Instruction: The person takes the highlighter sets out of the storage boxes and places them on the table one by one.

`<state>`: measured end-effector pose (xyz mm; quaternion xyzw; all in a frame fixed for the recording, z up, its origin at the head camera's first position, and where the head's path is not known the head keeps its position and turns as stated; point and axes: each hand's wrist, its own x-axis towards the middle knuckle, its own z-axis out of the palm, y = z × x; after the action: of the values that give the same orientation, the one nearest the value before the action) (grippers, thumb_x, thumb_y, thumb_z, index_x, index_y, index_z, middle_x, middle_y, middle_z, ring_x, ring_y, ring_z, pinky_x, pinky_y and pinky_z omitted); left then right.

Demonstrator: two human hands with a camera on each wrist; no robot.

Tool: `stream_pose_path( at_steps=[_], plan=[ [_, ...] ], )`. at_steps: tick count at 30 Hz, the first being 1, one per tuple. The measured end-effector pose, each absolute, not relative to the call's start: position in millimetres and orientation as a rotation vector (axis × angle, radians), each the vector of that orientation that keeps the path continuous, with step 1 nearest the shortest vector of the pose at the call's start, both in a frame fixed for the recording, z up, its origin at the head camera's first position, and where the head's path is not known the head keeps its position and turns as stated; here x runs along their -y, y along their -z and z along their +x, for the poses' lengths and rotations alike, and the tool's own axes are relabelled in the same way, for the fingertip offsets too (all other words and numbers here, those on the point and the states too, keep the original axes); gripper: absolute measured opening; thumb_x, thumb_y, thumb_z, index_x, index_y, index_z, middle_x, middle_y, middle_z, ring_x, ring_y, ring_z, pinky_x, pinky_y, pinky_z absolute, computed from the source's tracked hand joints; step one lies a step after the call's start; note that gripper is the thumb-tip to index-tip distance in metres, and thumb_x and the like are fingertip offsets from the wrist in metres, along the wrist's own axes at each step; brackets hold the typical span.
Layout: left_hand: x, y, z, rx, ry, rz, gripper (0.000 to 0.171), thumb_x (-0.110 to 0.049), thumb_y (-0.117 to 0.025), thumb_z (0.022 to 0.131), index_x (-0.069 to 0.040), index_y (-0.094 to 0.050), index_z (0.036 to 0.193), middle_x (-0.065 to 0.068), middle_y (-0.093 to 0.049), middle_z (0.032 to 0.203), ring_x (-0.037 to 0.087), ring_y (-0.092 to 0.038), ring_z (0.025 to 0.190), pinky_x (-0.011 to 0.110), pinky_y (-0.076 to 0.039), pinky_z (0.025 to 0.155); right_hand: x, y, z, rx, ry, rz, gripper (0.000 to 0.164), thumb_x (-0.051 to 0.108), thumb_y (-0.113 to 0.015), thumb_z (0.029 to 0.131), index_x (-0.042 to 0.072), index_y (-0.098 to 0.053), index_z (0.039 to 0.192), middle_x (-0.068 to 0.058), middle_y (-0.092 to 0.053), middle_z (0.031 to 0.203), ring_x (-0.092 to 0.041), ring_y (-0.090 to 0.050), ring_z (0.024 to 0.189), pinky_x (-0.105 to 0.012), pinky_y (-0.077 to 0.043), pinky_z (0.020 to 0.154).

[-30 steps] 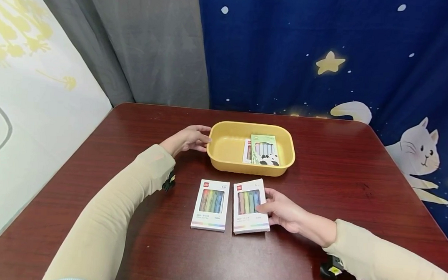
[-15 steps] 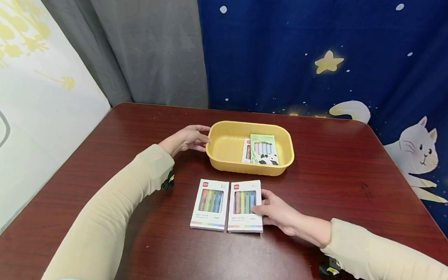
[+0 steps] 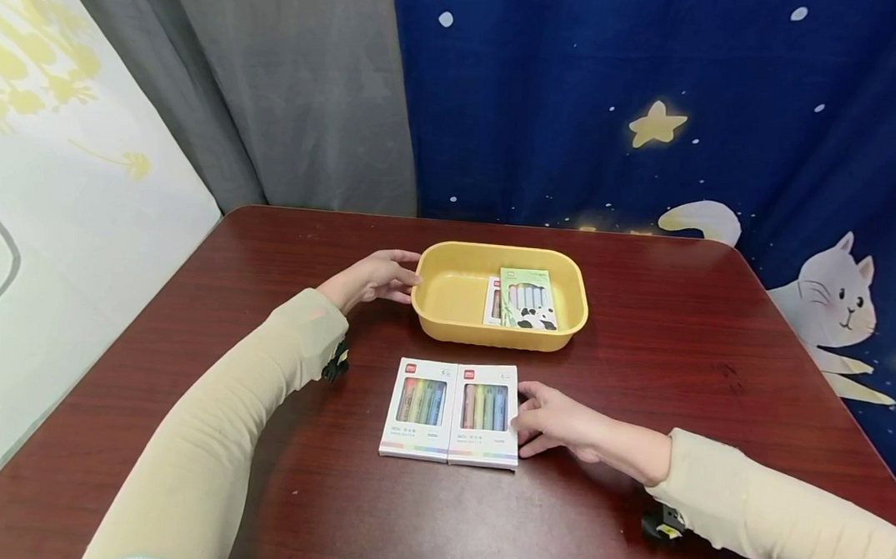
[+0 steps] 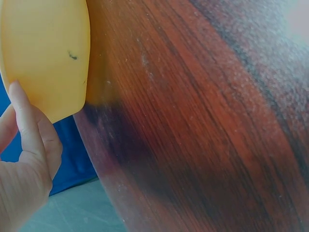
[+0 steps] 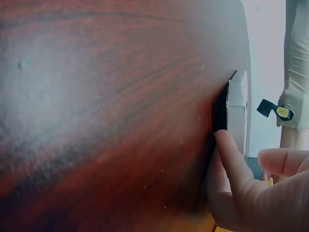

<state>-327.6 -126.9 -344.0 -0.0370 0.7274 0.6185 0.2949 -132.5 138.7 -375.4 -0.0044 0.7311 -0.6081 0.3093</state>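
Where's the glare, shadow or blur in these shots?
Head: fairly even light, white boxes crisp, faint sheen on the near tabletop. Left wrist: bright glare at the picture's top right, dark shadow on the tabletop below the yellow basket. Right wrist: hazy pale glare at picture left, wood grain soft.

The left arm (image 3: 235, 424), sleeved in cream, reaches from the lower left of the head view; its left grip (image 3: 373, 278) sits left of the centre, fingers parted and fairly straight, pointing right. The right arm (image 3: 776, 502), sleeved alike, enters at lower right, its right grip (image 3: 565, 422) right of and below centre, fingers parted and slightly bent, thumb pointing left.
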Motion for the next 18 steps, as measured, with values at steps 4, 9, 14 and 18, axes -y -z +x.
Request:
stream_pose_path(
  at_steps=[4,9,14,18],
  plan=[
    [127.0,344.4,-327.7,-1.94,-1.647,-0.098,0.06,0.002,-0.053,0.089,-0.01,-0.029,0.142,0.015,-0.048,0.11,0.015,-0.06,0.069,0.025,-0.057,0.058,-139.6,372.9,-132.5,-1.937,1.574,-0.018,0.07,-0.003,-0.051,0.078,-0.01,-0.014,0.137,-0.016,-0.049,0.094,-0.018,-0.053,0.072,-0.031,-0.056,0.063],
    [127.3,345.2,-327.9,-1.948,-1.64,-0.106,0.059,0.002,-0.053,0.089,-0.011,-0.03,0.142,0.015,-0.049,0.112,0.015,-0.06,0.071,0.024,-0.057,0.058,-140.5,369.1,-132.6,-1.951,1.548,-0.009,0.066,-0.001,-0.05,0.081,-0.01,-0.017,0.137,-0.018,-0.049,0.1,-0.019,-0.053,0.075,-0.034,-0.056,0.066],
    [127.4,345.6,-327.9,-1.953,-1.636,-0.109,0.059,0.002,-0.053,0.089,-0.011,-0.031,0.142,0.016,-0.048,0.115,0.015,-0.06,0.071,0.024,-0.057,0.058,-140.2,369.1,-134.2,-1.954,1.548,0.006,0.063,-0.001,-0.05,0.082,-0.009,-0.02,0.136,-0.019,-0.048,0.102,-0.02,-0.054,0.076,-0.034,-0.056,0.068],
    [127.5,345.3,-327.9,-1.953,-1.635,-0.104,0.059,0.002,-0.053,0.089,-0.011,-0.031,0.142,0.017,-0.048,0.116,0.015,-0.061,0.071,0.024,-0.057,0.058,-140.1,369.1,-134.9,-1.955,1.546,0.004,0.063,-0.001,-0.05,0.081,-0.01,-0.02,0.136,-0.019,-0.048,0.103,-0.02,-0.054,0.077,-0.034,-0.056,0.069]
  ],
)
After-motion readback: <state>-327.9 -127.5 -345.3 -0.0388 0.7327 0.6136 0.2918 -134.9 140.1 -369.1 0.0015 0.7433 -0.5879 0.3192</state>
